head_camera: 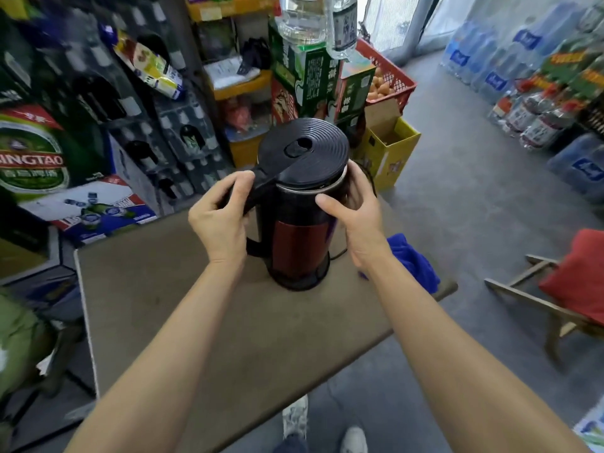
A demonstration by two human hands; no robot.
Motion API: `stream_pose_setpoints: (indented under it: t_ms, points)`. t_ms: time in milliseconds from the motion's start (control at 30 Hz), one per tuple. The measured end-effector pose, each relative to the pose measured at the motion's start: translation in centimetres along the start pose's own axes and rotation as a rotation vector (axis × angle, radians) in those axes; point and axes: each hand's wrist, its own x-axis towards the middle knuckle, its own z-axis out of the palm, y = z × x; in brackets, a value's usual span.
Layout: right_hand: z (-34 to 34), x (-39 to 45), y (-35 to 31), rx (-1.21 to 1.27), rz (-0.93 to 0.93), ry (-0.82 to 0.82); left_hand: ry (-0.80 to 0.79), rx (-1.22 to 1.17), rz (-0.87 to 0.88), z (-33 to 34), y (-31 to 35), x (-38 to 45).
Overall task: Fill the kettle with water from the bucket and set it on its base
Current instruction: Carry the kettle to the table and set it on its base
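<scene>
A dark red and black electric kettle (pixel 299 243) stands upright on a brown table (pixel 170 308), its ribbed black lid (pixel 304 155) slightly raised at the front. My left hand (pixel 222 217) grips the black handle near the lid hinge. My right hand (pixel 356 217) wraps around the kettle's upper body on the right side. A round black foot (pixel 300 282) under the kettle may be its base; I cannot tell for sure. A thin cord (pixel 340 253) trails off to the right behind it. No bucket is in view.
A blue cloth (pixel 415 263) lies on the table's right edge. Beer crates and boxes (pixel 98 204) crowd the left and back. A yellow box (pixel 389 152) and red crate (pixel 389 76) stand behind. A wooden folding chair with a red cushion (pixel 572 282) is at right.
</scene>
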Motion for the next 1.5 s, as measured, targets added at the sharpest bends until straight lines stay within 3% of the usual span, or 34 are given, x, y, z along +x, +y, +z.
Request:
stream_pose_setpoints:
  t_ms: [333, 533, 700, 933, 1067, 1167, 1333, 1500]
  points:
    - [-3.5, 1.0, 3.0, -0.042, 0.038, -0.164, 0.198, 0.087, -0.057, 1.7, -2.8, -3.6]
    - [-4.1, 0.3, 3.8, -0.015, 0.025, -0.263, 0.313, 0.085, -0.001, 0.7, -3.5, -4.6]
    - [-3.7, -0.4, 4.1, -0.063, -0.008, -0.297, 0.341, 0.081, -0.002, 0.0, -3.7, -4.2]
    - [-5.1, -0.5, 4.6, -0.058, -0.010, -0.309, 0.157, 0.193, -0.015, -0.3, -2.9, -5.0]
    - [-5.1, -0.8, 3.7, -0.038, -0.009, -0.334, -0.164, 0.374, -0.014, -2.3, -2.3, -6.1]
    - [-5.4, -0.6, 3.4, -0.055, 0.032, -0.356, -0.294, 0.350, -0.105, -3.5, -1.1, -5.7]
    - [-5.8, -0.2, 4.3, -0.095, 0.220, -0.456, -0.303, 0.300, -0.208, -4.7, -1.0, -5.0]
    - [-4.7, 0.9, 4.2, -0.059, 0.162, -0.473, -0.237, 0.185, -0.266, -3.7, -1.1, -4.6]
